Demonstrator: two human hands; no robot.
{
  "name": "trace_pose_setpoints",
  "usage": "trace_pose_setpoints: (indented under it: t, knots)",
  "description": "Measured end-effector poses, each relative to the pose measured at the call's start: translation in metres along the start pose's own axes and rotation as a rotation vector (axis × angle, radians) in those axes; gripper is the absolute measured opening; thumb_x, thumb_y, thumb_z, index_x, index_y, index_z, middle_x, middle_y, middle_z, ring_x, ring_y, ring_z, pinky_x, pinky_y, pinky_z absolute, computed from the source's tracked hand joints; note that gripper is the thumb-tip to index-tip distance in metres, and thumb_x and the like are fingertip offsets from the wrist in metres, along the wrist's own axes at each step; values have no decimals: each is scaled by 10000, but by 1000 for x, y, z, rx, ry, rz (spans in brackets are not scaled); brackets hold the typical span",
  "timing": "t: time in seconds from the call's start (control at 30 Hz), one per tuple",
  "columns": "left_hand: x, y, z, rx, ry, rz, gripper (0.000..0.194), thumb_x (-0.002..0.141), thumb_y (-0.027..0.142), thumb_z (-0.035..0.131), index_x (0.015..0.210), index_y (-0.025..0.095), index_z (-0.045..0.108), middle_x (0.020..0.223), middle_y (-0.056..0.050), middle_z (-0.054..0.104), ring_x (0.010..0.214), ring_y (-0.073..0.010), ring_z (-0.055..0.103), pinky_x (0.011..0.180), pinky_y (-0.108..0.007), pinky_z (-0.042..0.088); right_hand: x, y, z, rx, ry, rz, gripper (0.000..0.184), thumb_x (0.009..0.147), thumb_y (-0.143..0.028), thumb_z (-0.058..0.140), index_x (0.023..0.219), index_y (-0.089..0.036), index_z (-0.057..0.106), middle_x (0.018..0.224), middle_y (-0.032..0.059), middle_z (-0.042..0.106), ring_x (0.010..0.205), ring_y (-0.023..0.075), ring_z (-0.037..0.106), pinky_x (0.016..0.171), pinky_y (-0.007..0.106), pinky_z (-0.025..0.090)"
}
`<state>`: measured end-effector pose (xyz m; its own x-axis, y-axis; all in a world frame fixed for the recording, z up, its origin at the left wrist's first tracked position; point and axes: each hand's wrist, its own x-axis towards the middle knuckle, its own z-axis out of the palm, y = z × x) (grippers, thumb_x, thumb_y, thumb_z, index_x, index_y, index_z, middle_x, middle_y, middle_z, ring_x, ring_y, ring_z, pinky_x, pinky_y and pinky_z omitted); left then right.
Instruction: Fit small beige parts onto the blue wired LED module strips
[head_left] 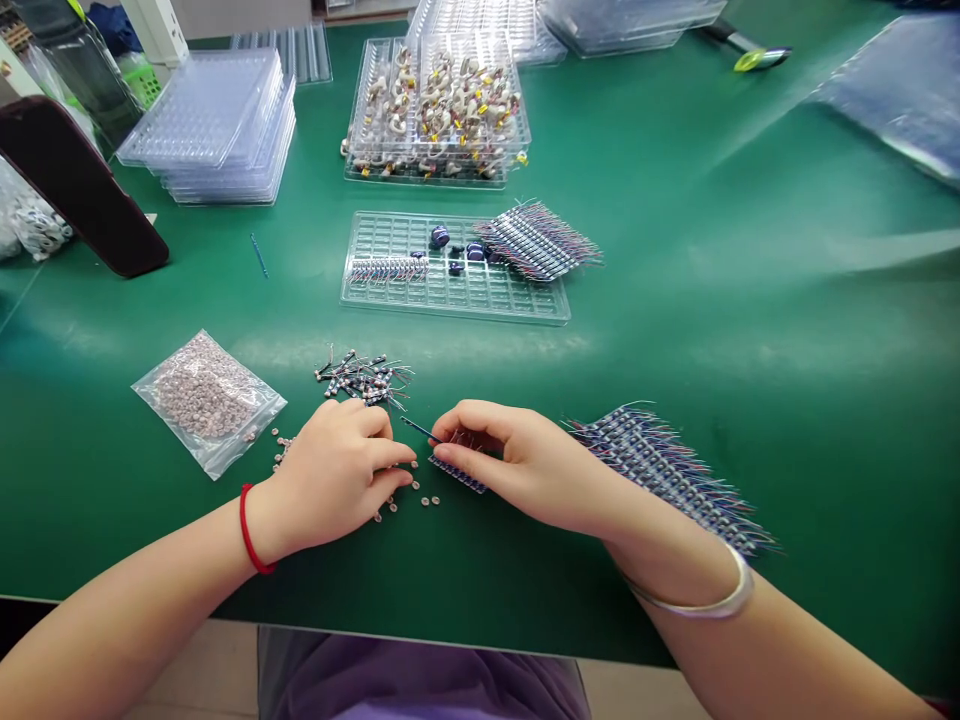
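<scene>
My left hand (337,475) is bent low over small pinkish rings (425,501) scattered on the table. Its thumb and index finger come together beside one ring; whether they grip it I cannot tell. In my right hand (517,460), a thin dark-blue stick (417,428) is pinched between thumb and fingers, its tip pointing left. Beneath those fingers a short strip of small blue-and-white wired parts (469,480) shows, partly hidden. Behind my left hand lies a loose pile of small wired parts (367,378).
A zip bag of rings (206,390) lies at left, rows of wired parts (667,470) beside my right forearm. Farther back are a clear tray (517,300), a tray of white parts (450,100), stacked clear trays (217,120), a leaning phone (82,190) and another blue stick (259,255).
</scene>
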<state>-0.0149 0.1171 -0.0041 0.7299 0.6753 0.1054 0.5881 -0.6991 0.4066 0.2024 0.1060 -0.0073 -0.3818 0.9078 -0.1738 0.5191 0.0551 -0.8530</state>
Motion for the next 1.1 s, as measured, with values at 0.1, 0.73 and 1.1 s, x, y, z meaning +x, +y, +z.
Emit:
trace_pose_setpoints:
  t: [0.1, 0.73, 1.1]
  knots:
    - [1, 0, -2, 0, -36, -25, 81, 850, 277, 691, 878, 235, 756, 771, -12, 603, 730, -151, 520, 684, -302, 348, 0, 1, 2, -40, -12, -6, 137, 860, -295, 539, 814, -201, 627, 729, 24, 661, 637, 161, 584, 593, 279, 481]
    - [-3, 9, -1, 341, -30, 184, 412, 831, 555, 641, 1040, 206, 711, 835, -32, 564, 743, -183, 487, 666, -325, 265, -4, 1, -1, -138, -10, -13, 140, 901, -285, 507, 800, -211, 571, 716, 11, 622, 627, 153, 549, 580, 266, 446]
    - [-3, 4, -2, 308, -73, 172, 432, 852, 598, 578, 1049, 237, 710, 850, -34, 559, 739, -176, 487, 679, -322, 268, -5, 1, 1, -88, -14, 12, 167, 907, -325, 524, 815, -205, 597, 668, -9, 603, 575, 136, 507, 527, 243, 405]
